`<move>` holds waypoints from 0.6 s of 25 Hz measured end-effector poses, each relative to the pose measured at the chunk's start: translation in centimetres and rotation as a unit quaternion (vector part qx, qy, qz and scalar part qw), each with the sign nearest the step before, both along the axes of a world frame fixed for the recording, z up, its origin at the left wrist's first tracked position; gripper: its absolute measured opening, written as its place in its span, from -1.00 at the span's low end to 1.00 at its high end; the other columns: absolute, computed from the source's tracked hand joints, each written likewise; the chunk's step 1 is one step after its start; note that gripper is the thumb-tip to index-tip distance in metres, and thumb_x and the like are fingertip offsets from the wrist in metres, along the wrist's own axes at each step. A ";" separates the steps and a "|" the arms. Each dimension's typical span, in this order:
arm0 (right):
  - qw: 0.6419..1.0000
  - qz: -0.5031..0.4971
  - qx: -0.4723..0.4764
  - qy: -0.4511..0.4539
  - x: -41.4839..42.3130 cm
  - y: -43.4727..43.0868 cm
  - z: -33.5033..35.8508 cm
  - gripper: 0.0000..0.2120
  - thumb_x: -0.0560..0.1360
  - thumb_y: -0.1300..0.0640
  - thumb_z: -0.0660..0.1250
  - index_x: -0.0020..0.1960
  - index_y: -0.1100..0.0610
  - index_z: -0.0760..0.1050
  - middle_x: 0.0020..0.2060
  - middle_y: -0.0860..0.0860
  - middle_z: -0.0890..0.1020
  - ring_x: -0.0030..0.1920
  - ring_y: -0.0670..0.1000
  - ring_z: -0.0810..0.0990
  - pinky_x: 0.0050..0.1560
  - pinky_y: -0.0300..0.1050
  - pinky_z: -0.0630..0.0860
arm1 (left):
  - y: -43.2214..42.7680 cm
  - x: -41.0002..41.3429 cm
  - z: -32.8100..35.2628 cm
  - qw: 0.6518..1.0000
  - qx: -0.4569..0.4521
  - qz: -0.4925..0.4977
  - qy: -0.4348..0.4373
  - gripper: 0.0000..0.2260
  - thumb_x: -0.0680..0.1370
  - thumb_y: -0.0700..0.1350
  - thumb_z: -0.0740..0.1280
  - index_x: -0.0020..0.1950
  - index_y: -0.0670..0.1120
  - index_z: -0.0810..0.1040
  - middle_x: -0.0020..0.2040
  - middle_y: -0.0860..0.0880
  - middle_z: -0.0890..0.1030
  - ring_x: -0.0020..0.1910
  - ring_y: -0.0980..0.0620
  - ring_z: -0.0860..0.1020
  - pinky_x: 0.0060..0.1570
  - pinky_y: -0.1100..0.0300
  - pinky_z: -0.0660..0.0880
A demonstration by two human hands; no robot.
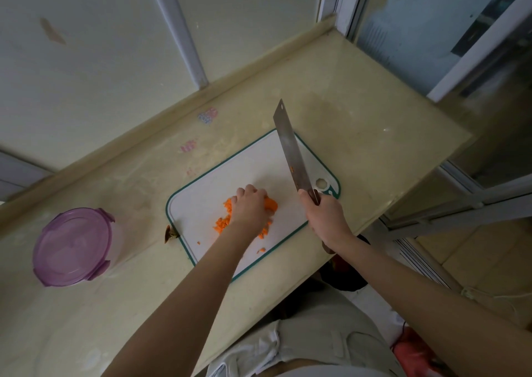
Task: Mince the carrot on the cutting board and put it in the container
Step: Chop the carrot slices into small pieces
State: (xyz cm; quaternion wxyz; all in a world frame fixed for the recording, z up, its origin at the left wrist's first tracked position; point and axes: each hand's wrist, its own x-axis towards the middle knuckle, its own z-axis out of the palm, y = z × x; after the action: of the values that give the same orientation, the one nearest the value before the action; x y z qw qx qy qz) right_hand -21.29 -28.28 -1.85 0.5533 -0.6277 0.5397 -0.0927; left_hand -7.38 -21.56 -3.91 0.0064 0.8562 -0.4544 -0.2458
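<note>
Right grip (326, 216) clamps cleaver (289, 149) above board's right edge; left grip (250, 208) cupped over minced carrot (224, 221).

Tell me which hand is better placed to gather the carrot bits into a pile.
Left. The left hand already rests on the minced carrot on the cutting board, while the right hand grips the cleaver, blade raised off to the side.

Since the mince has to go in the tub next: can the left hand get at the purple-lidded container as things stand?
Probably yes. The container stands on the counter to the left of the cutting board, with only bare counter between it and the left hand. Its lid is on, though.
</note>
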 end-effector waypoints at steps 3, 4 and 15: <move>1.000 0.005 0.008 -0.003 0.0 0.2 0.0 -0.59 0.57 -0.02 0.22 -0.38 0.13 0.25 -0.49 0.05 0.31 -0.52 -0.03 0.28 -0.49 -0.18 0.25 | -0.1 -0.3 -0.1 0.998 0.037 -0.055 -0.007 -0.67 0.55 -0.10 0.29 0.30 -0.05 0.39 0.23 -0.15 0.37 0.23 -0.15 0.32 0.24 0.01 0.24; 1.000 0.004 0.009 -0.003 0.0 0.3 -0.1 -0.58 0.57 -0.02 0.23 -0.39 0.12 0.25 -0.49 0.05 0.30 -0.52 -0.03 0.28 -0.49 -0.18 0.24 | -0.2 -0.4 -0.1 0.997 0.038 -0.065 -0.012 -0.67 0.55 -0.11 0.29 0.30 -0.06 0.39 0.22 -0.16 0.37 0.22 -0.15 0.33 0.24 0.02 0.25; 1.000 0.020 0.010 -0.007 -0.1 1.1 -0.1 -0.58 0.57 -0.02 0.22 -0.39 0.09 0.23 -0.51 0.02 0.29 -0.52 -0.04 0.26 -0.48 -0.17 0.23 | 1.9 0.6 1.0 0.969 -0.201 0.081 0.120 -0.87 0.47 -0.28 0.35 0.01 -0.22 0.51 -0.01 -0.12 0.47 -0.08 -0.06 0.46 -0.13 0.27 0.30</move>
State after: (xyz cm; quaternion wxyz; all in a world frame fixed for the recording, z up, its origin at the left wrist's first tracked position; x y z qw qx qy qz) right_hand -21.41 -27.22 -1.93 0.5650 -0.6318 0.5245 -0.0805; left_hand -6.74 -19.70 -2.89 0.2525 0.8355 -0.4195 -0.2493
